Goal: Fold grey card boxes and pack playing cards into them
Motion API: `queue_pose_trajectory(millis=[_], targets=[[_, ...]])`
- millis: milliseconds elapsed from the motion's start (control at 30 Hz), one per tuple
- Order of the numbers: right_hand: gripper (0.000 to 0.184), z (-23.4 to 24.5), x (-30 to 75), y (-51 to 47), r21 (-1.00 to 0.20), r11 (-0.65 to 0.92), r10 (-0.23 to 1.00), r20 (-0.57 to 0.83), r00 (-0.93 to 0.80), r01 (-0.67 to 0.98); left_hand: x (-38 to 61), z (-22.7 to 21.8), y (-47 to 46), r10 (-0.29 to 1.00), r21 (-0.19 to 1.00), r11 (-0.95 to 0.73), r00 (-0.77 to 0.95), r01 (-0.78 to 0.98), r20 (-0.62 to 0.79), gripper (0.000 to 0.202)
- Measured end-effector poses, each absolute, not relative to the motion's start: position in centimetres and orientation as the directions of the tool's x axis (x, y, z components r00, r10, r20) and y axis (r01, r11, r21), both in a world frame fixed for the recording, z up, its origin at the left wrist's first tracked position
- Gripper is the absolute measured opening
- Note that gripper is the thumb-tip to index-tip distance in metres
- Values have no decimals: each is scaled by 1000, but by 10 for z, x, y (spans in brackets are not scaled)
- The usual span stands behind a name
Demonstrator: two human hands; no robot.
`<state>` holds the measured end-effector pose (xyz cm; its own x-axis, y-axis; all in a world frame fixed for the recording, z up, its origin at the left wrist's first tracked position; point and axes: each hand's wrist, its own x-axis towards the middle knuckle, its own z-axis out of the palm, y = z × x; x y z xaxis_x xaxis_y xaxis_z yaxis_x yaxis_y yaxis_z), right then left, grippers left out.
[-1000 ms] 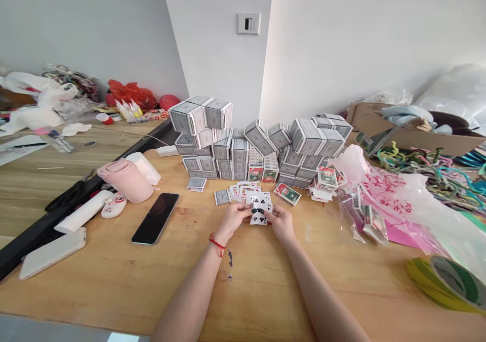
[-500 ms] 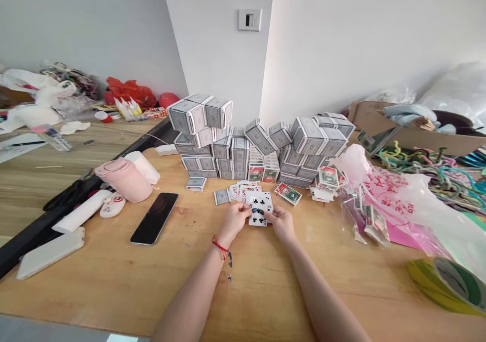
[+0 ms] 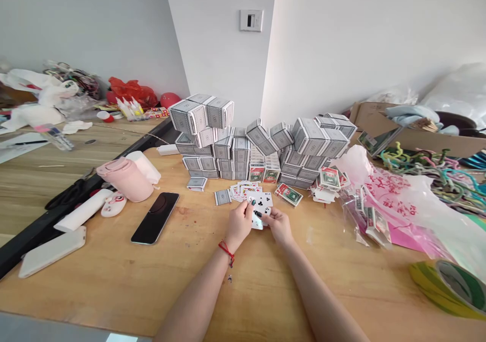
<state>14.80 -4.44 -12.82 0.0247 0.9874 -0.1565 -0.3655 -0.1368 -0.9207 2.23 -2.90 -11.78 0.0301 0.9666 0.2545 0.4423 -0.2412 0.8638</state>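
Two playing cards (image 3: 265, 199), black clubs face up, are pinched between my two hands above the table. My left hand (image 3: 240, 222), with a red cord at the wrist, grips them from the left, and my right hand (image 3: 280, 224) from the right, thumbs on the faces. Just beyond lie spread face-up playing cards (image 3: 240, 190) and a card block (image 3: 222, 197) with its grey patterned back showing. A red-and-green card box (image 3: 288, 195) rests to the right. Behind stands a structure of grey patterned card blocks (image 3: 201, 114), with boxed decks (image 3: 265, 172) under its middle.
At left lie a black phone (image 3: 155, 218), a pink cup (image 3: 125, 179), a white mouse (image 3: 113, 204) and a white power-bank-like slab (image 3: 53, 251). On the right are card boxes (image 3: 329, 178), a plastic bag (image 3: 402, 193) and a yellow-green tape roll (image 3: 448, 287). A wall stands behind.
My left hand has turned and moved a little, its thumb now higher on the cards. The cards have shifted and tilted slightly, the lower one catching light. The view has moved slightly.
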Motion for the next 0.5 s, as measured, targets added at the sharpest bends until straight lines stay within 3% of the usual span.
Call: queue_pose_trajectory(millis=[300, 500], targets=[[34, -131, 143, -44, -959, -85, 996, -92, 13, -270, 19, -119, -25, 938, 754, -271, -10, 598, 346, 36], [31, -137, 146, -43, -965, -36, 996, -15, -83, -259, 16, -122, -24, 920, 691, -269, -33, 671, 390, 32]])
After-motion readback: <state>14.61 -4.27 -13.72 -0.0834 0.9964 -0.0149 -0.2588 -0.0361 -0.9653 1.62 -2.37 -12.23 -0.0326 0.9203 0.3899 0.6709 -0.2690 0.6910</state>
